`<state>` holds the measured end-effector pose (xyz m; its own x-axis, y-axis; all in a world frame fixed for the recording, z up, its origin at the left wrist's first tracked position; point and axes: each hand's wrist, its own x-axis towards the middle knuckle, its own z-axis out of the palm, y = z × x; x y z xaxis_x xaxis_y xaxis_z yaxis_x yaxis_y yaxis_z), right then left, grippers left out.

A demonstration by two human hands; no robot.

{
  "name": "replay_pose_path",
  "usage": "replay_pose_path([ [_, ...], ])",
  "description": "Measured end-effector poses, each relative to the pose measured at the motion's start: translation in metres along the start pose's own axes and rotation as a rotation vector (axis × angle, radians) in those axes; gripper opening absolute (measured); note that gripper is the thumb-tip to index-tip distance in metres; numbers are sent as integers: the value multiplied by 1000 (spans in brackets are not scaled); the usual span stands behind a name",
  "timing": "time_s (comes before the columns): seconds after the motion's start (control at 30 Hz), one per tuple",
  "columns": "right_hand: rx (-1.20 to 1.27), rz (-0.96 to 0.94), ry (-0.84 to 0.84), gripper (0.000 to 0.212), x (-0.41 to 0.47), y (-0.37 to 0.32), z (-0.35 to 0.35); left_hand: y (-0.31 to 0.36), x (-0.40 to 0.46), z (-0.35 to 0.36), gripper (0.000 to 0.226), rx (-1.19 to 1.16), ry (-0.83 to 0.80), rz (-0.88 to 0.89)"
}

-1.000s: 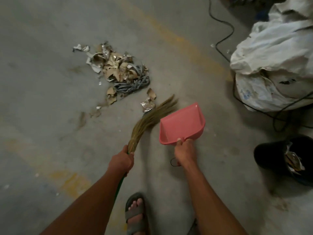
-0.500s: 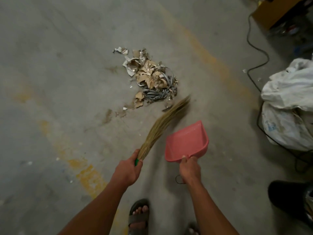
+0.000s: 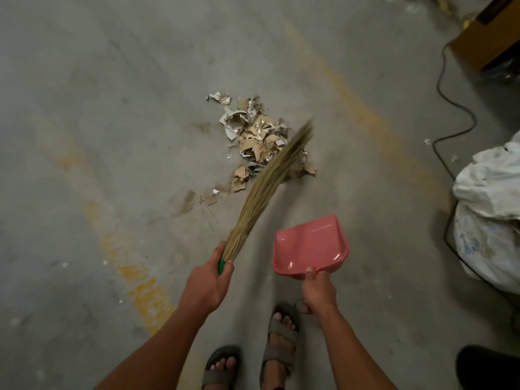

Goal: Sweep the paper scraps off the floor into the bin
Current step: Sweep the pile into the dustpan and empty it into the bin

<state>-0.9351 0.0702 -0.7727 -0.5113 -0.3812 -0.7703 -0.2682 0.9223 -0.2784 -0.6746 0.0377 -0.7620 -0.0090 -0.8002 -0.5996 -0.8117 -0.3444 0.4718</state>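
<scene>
Matt, stained concrete floor (image 3: 112, 136). Torn brown-and-white paper scraps (image 3: 259, 136), some shiny like foil. Dry straw broom (image 3: 261, 192) with green plastic grip. Glossy pink plastic dustpan (image 3: 309, 246). Crinkled white woven-plastic sack (image 3: 489, 220).

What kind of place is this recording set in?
Probably a warehouse or workshop: a bare concrete floor with worn yellow line paint, a loose black cable, and stuffed white sacks by a cardboard box.

no readable text, faint blue print on white sack (image 3: 475, 243) illegible
</scene>
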Motion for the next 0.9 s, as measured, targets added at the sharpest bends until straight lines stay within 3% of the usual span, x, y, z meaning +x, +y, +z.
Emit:
replay_pose_path([
  [0.13, 88, -78, -30, 24, 18, -9, -18, 39, 30, 3, 62, -56, 79, -71],
  [0.47, 208, -6, -132, 32, 81, -45, -32, 104, 133, -12, 72, -182, 185, -165],
  [0.63, 260, 41, -241, 34, 112, -73, -9, 117, 185, -30, 60, -170, 163, -150],
  [0.9, 302, 117, -209, 33, 175, -122, 35, 128, 284, -46, 59, -159, 64, -93],
])
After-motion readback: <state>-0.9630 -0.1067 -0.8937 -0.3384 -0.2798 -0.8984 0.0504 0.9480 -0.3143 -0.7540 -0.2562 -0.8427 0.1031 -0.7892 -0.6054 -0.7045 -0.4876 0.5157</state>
